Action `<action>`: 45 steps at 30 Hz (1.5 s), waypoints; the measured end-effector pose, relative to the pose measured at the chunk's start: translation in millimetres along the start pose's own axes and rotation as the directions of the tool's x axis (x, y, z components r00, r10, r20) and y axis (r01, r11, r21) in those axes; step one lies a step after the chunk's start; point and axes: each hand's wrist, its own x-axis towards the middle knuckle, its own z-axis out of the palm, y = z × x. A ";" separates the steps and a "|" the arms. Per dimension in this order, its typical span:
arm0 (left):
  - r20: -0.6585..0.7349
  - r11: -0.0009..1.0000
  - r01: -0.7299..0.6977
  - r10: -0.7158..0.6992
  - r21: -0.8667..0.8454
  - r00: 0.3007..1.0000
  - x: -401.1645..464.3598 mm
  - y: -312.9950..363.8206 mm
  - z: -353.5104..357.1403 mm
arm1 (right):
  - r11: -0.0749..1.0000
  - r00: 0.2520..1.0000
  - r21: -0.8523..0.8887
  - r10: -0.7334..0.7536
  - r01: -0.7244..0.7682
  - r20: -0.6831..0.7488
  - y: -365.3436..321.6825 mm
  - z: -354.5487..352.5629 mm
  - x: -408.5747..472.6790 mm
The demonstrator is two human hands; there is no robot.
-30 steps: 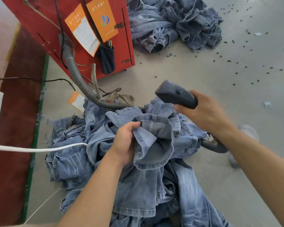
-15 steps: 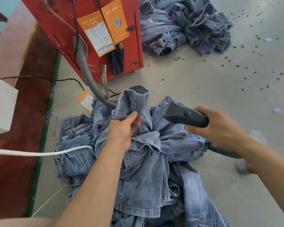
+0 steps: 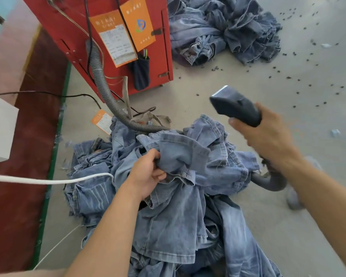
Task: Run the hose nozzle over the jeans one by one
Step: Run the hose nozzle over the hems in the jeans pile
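Left hand: my left hand grips a bunched fold of the jeans, fingers curled into the denim near the top of the pile.
Right hand: my right hand is wrapped around the handle of the hose nozzle, holding it up above the pile and clear of the fabric.
Nozzle: dark grey, its flat pale-edged mouth points up and to the left, away from me; I see it apart from the denim, not touching it.
Hose: the ribbed grey hose runs down from the red cabinet, curves across the floor and disappears behind the top of the pile; a smooth grey bend shows under my right wrist.
Jeans in hand: light blue, lifted from a heap of jeans lying on the floor directly in front of me.
Second heap: another pile of jeans lies further off, just right of the cabinet.
Cabinet: carries two orange tags and a dark pouch hanging on its front.
Floor: grey concrete floor with small dark bits scattered to the right.
White cord: a white cord crosses from the left edge to the near heap.
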 end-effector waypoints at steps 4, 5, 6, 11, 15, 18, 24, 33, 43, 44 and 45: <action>0.011 0.986 0.004 -0.002 -0.169 1.000 -2.4 3.0 -11.6 | 0.992 0.939 -0.127 0.023 0.023 0.343 11.2 -25.6 5.0; 0.017 0.984 0.015 -0.012 -0.180 1.000 -3.3 1.7 -10.6 | 0.985 0.895 -0.162 0.021 0.057 0.445 8.9 -21.0 1.2; 0.030 0.988 0.026 -0.022 -0.151 0.999 -4.9 -0.9 -8.1 | 0.978 0.853 -0.185 0.011 0.101 0.521 5.4 -12.0 -3.4; 0.112 0.712 -0.064 -0.020 0.699 0.993 -24.5 13.3 -16.7 | 0.967 0.876 -0.078 -0.183 0.241 0.446 -18.8 30.5 -9.1; -0.033 -0.252 -0.080 -0.414 0.964 0.910 -59.3 50.6 -33.8 | 0.989 0.972 -0.081 -0.103 0.123 0.213 -5.1 -5.5 14.6; -0.284 -0.710 -0.154 -0.457 0.687 0.843 -84.5 33.3 -13.3 | 0.983 0.978 -0.178 -0.006 0.044 0.208 27.1 -33.6 19.3; 0.428 -0.571 -0.141 0.408 0.809 0.806 -53.9 12.8 73.0 | 0.965 0.959 -0.257 0.026 0.050 0.284 67.8 -32.2 3.3; 0.133 -0.425 -0.131 -0.023 0.896 0.991 -27.6 -122.2 -39.1 | 0.977 0.960 -0.210 0.039 0.021 0.277 85.8 -40.2 -4.5; 0.420 -0.223 -0.360 0.586 0.906 0.693 42.4 4.2 102.2 | 0.980 0.964 -0.199 0.066 -0.014 0.259 101.0 -43.9 -5.6; 0.570 -0.281 -0.502 0.522 0.818 0.635 46.2 -6.3 113.1 | 0.978 0.964 -0.205 0.073 -0.019 0.257 102.8 -43.7 -5.2; 0.678 -0.309 -0.608 0.424 0.732 0.600 48.1 -23.7 121.8 | 0.977 0.964 -0.211 0.078 -0.023 0.253 104.4 -43.6 -5.3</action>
